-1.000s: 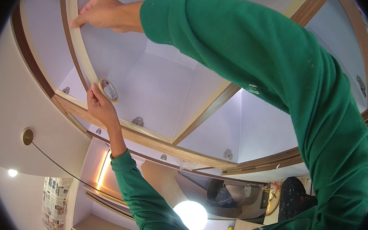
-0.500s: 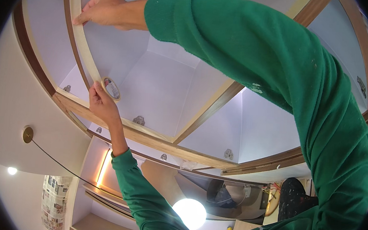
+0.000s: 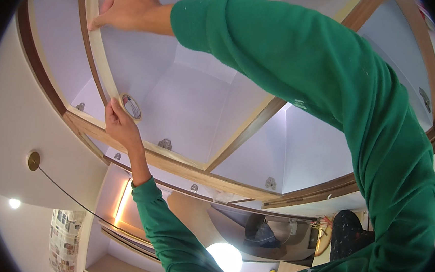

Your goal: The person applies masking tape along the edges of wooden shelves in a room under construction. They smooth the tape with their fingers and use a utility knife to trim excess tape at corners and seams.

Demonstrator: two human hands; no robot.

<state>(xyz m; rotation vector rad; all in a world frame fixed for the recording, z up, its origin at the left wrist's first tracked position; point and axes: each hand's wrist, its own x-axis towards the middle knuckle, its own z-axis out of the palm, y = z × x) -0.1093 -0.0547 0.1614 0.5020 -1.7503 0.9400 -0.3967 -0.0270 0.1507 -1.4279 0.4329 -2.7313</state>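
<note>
My left hand (image 3: 123,126) is closed on a roll of masking tape (image 3: 130,106), pinching it against the wooden edge of a white-lined cabinet frame. A pale strip of tape (image 3: 101,60) runs from the roll up along that edge. Farther up, my right hand (image 3: 130,7) has its thumb on the strip and its fingers bent around the frame edge, gripping there. Its fingertips are partly blurred and hidden.
Wooden dividers (image 3: 243,133) split the cabinet into white compartments (image 3: 194,103) with metal hinge plates (image 3: 165,143). A cord runs from a round brass ceiling mount (image 3: 33,160). A glowing globe lamp (image 3: 224,258) hangs close to my left arm.
The fingers of my right hand have lifted and loosened a little, while its thumb stays on the strip. My left hand and the roll are almost unmoved.
</note>
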